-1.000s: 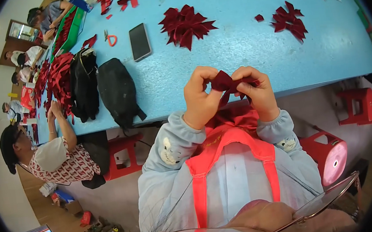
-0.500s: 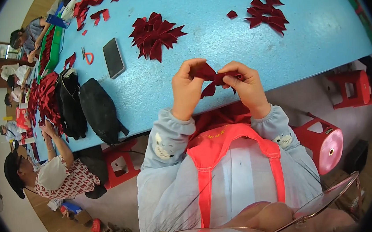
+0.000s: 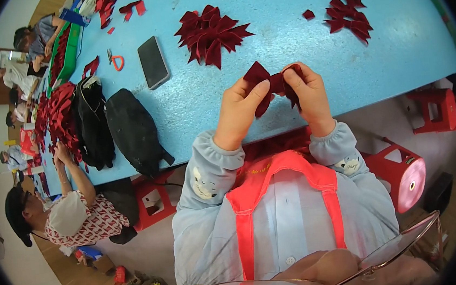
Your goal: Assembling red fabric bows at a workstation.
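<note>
Red cloth of a bright bib apron (image 3: pixel 248 192) covers the wearer's chest. Beyond it, over the near edge of a light-blue painted table (image 3: pixel 278 35), the left hand (image 3: pixel 242 111) pinches one side of a dark-red velvety ribbon bow (image 3: pixel 256 75) between thumb and fingers; the right hand (image 3: pixel 310 94) grips its other side, so the bow spans the gap between them. To the left lie two black fabric pouches (image 3: pixel 135 131), side by side. Farther off are a dark rectangular phone (image 3: pixel 154 62), orange-handled scissors (image 3: pixel 114 60) and a spiky dark-red bow heap (image 3: pixel 210 35), with a long green plastic crate (image 3: pixel 73 50) toward the far left.
</note>
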`<state>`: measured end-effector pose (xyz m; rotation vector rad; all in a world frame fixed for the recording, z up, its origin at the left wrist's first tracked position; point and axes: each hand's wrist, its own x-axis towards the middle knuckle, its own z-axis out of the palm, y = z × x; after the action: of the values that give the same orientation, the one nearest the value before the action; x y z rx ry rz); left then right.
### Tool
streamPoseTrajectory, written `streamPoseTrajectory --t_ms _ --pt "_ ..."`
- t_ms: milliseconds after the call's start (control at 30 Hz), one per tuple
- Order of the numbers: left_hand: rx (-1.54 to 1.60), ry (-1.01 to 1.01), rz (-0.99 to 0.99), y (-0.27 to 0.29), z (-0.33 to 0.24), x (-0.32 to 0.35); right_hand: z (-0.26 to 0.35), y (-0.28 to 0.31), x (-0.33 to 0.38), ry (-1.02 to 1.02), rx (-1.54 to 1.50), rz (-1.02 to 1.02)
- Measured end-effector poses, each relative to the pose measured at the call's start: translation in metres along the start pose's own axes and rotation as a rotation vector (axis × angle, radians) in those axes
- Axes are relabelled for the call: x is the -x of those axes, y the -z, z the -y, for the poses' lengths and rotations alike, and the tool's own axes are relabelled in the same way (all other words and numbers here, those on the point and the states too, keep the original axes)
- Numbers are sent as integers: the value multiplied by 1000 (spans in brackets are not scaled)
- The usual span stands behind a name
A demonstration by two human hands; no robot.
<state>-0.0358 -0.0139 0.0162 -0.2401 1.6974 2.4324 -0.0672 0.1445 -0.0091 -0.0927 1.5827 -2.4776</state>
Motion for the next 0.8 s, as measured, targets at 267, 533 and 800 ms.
streamPoseTrajectory --t_ms 267,533,800 --pt "77 -49 -26 13 10 -6 16 -16 -13 -63 181 110" --pt "95 -151 -39 -10 9 -11 3 -6 -15 -134 29 49" --pt "225 -111 -109 -19 26 -3 -3 -4 -12 -124 -126 15"
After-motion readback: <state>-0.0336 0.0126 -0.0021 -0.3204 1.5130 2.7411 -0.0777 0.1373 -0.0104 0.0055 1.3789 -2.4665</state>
